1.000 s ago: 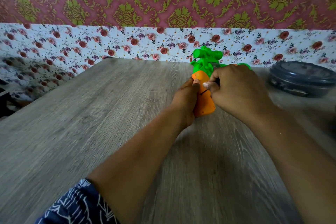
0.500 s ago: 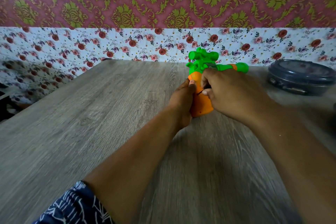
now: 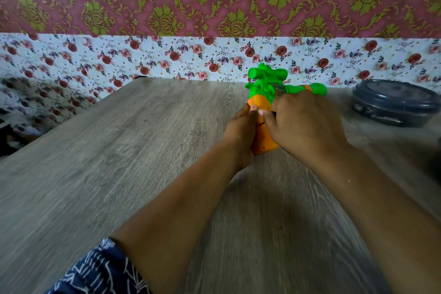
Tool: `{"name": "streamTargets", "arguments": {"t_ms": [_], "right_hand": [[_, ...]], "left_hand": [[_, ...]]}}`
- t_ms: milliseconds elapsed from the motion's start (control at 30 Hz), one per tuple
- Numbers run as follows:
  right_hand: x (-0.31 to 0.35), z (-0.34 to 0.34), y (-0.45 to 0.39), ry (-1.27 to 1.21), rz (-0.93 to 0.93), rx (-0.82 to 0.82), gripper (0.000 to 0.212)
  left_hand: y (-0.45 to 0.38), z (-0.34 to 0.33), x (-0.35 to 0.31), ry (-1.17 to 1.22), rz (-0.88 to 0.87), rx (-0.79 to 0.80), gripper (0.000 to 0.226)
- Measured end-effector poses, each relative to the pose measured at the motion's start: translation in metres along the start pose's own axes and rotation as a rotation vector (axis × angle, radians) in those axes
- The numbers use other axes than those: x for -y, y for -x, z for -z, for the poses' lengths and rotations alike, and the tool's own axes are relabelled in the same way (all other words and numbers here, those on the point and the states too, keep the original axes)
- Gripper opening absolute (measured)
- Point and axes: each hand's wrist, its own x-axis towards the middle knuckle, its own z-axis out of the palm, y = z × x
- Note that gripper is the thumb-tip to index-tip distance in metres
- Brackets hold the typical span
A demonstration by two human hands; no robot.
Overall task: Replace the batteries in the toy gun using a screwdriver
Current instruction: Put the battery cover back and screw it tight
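A toy gun [image 3: 262, 93] with a green top and an orange grip stands upright on the wooden table [image 3: 119, 162]. My left hand [image 3: 241, 133] grips the orange grip from the left, thumb on its face. My right hand [image 3: 305, 124] is curled over the grip from the right, with its thumb tip beside the left thumb, above a small dark slot. A green rod with an orange ring [image 3: 310, 88] sticks out to the right behind my right hand. I cannot tell whether it is the barrel or a tool. No battery shows.
A round dark grey lidded container [image 3: 393, 102] sits at the back right of the table, close to my right hand. Floral wallpaper covers the wall behind the table. The table's left edge runs diagonally at the left.
My right hand has slid lower along the orange grip, so the green rod behind it shows more. My left hand keeps its hold, and the gun has barely moved.
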Motion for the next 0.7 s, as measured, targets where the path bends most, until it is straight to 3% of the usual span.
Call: {"name": "streamTargets", "arguments": {"t_ms": [200,267,367,400,700], "right_hand": [[-0.011,-0.007,-0.005,-0.158,-0.171,0.091,0.039],[-0.020,-0.008,-0.008,-0.385,-0.250,0.051,0.039],[-0.027,-0.010,-0.010,-0.848,-0.407,-0.099,0.015],[-0.027,-0.014,-0.011,-0.908,-0.437,-0.118,0.017],[-0.006,-0.056,0.000,-0.812,-0.381,0.018,0.031]], "left_hand": [[0.000,0.002,-0.003,0.026,0.047,-0.041,0.040],[0.002,0.003,-0.006,0.055,0.067,-0.053,0.041],[0.007,0.008,-0.013,0.094,0.118,-0.053,0.042],[0.007,0.009,-0.015,0.091,0.133,-0.056,0.043],[0.008,0.019,-0.030,-0.130,0.108,-0.153,0.033]]}}
